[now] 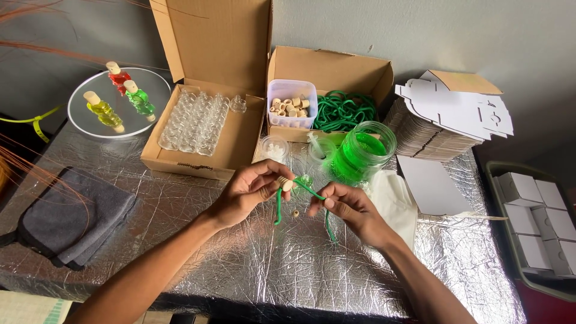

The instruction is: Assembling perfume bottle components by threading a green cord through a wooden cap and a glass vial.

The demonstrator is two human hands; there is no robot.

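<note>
The left hand (249, 191) is closed around a small wooden cap (285, 183) threaded on a green cord (279, 207), whose other stretch is pinched by the right hand (348, 207). Both are held just above the foil-covered tabletop (252, 264), near a jar of green liquid (360, 153).

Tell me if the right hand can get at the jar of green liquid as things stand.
Probably yes: the jar of green liquid stands just beyond the right hand with nothing between, though that hand holds a green cord.
</note>
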